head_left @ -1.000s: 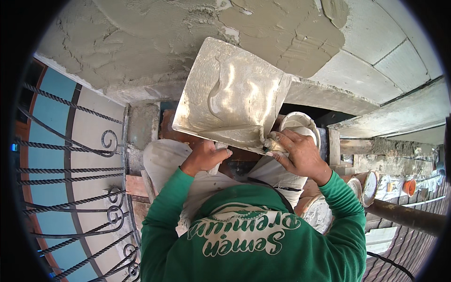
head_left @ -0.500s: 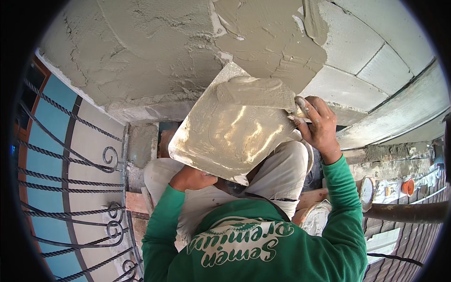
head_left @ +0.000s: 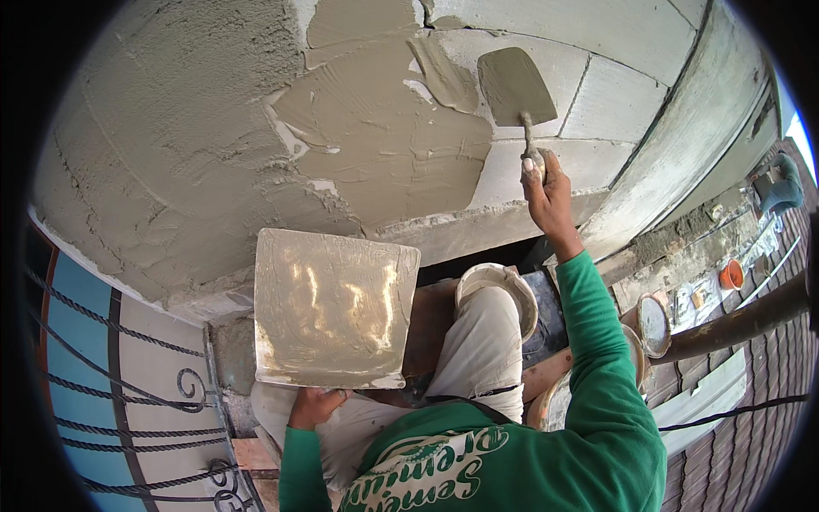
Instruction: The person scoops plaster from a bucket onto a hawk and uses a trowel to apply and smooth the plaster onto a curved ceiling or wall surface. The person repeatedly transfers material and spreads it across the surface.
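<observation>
My right hand (head_left: pixel 548 194) is closed round the handle of a trowel (head_left: pixel 514 84). Its grey, mortar-coated blade lies over the pale block wall (head_left: pixel 618 102), just right of a wet patch of mortar (head_left: pixel 384 128); whether it touches the wall I cannot tell. Below the wall, my left hand (head_left: pixel 316 406) grips the near edge of a square plastering hawk (head_left: pixel 333 311), with most of its fingers hidden beneath. A thin wet film of mortar shines across the hawk's face, with a thicker ridge along the near edge.
Twisted iron railings (head_left: pixel 128 384) stand at the left. Between my knees and the wall is a round bucket (head_left: pixel 503 286), with more mortar-smeared buckets (head_left: pixel 655 324) at the right. Beyond them run a dark pipe (head_left: pixel 738 316) and a tiled roof (head_left: pixel 725 452). Another person (head_left: pixel 781 183) is at the far right.
The trowel has left the hawk and moved up to the bare blocks, its blade now carrying mortar. The hawk has swung left and turned squarer to me. My view has shifted to the right.
</observation>
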Motion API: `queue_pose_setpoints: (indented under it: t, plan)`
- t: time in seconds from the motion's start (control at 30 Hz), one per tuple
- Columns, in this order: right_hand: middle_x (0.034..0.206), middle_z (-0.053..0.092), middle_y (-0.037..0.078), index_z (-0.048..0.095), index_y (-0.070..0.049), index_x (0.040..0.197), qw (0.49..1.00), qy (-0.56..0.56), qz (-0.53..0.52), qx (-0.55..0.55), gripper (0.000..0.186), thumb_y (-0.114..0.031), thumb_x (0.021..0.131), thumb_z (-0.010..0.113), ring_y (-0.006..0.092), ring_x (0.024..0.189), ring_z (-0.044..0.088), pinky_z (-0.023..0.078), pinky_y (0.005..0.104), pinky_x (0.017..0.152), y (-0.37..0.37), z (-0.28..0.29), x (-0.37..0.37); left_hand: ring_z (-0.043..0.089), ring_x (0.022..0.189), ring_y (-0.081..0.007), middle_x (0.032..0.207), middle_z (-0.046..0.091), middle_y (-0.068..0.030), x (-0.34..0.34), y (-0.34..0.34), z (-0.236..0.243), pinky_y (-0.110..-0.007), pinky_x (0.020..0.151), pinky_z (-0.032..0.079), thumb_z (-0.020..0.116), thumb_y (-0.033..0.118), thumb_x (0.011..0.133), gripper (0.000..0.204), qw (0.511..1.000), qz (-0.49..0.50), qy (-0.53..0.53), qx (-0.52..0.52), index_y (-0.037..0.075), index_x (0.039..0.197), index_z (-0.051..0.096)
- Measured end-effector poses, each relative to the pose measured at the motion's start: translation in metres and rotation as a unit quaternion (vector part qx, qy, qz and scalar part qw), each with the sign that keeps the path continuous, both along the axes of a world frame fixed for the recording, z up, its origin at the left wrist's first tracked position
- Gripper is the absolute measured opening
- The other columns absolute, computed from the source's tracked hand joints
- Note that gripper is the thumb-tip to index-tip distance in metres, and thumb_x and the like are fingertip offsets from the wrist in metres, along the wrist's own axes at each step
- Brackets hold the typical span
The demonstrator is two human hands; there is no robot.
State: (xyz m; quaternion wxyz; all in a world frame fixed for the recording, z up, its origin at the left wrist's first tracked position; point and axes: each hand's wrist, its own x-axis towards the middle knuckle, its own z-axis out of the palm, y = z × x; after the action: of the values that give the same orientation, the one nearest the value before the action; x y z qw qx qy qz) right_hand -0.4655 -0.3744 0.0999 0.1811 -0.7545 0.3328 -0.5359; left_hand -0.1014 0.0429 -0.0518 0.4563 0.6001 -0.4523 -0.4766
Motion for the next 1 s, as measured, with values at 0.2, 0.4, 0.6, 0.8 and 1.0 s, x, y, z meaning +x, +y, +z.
queue_pose_setpoints:
  t: [0.2, 0.4, 0.6, 0.8, 1.0]
  plan:
    - [0.069, 0.057, 0.004, 0.061, 0.001, 0.105, 0.990, -0.055, 0.015, 0.127, 0.036, -0.034, 0.113, 0.060, 0.0102, 0.064, 0.050, 0.044, 0.0317, 0.058, -0.047, -0.022, -0.005, 0.066, 0.070, -0.0170, 0.087, 0.071, -0.0087, -0.003, 0.007, 0.010, -0.033, 0.062, 0.054, 0.068, -0.002, 0.090, 0.022, 0.996, 0.061, 0.066, 0.023, -0.005, 0.112, 0.069]
    - [0.073, 0.064, 0.006, 0.064, -0.006, 0.100, 0.995, 0.043, -0.085, 0.006, 0.039, -0.045, 0.108, 0.065, 0.0152, 0.060, 0.058, 0.047, 0.0349, 0.059, -0.045, 0.003, -0.031, 0.066, 0.076, -0.0161, 0.093, 0.072, -0.0081, 0.002, 0.008, 0.006, -0.032, 0.066, 0.054, 0.067, -0.001, 0.093, 0.024, 0.995, 0.051, 0.071, 0.046, -0.003, 0.117, 0.067]
    - [0.088, 0.076, 0.005, 0.067, -0.015, 0.100, 0.899, 0.354, -0.180, -0.185, 0.048, -0.063, 0.098, 0.067, 0.0321, 0.076, 0.075, 0.057, 0.0445, 0.066, -0.041, 0.083, -0.037, 0.067, 0.072, -0.0182, 0.094, 0.072, -0.0102, 0.002, -0.002, -0.004, -0.034, 0.063, 0.055, 0.072, -0.001, 0.088, 0.029, 0.994, 0.039, 0.086, 0.052, -0.005, 0.117, 0.067]
    - [0.079, 0.073, 0.005, 0.069, -0.016, 0.105, 0.880, 0.325, -0.224, -0.265, 0.047, -0.063, 0.100, 0.066, 0.0289, 0.072, 0.074, 0.057, 0.0433, 0.063, -0.052, 0.158, -0.039, 0.066, 0.074, -0.0175, 0.095, 0.072, -0.0093, -0.005, -0.009, -0.009, -0.034, 0.064, 0.055, 0.071, -0.001, 0.089, 0.029, 0.994, 0.025, 0.090, 0.056, -0.004, 0.117, 0.067]
    - [0.066, 0.067, 0.008, 0.073, -0.011, 0.107, 0.914, 0.314, -0.185, -0.176, 0.056, -0.065, 0.100, 0.065, 0.0288, 0.063, 0.071, 0.055, 0.0426, 0.062, -0.056, 0.187, -0.028, 0.066, 0.072, -0.0182, 0.092, 0.072, -0.0096, -0.001, -0.002, -0.018, -0.034, 0.064, 0.054, 0.070, -0.002, 0.088, 0.028, 0.992, 0.037, 0.100, 0.067, -0.004, 0.115, 0.067]
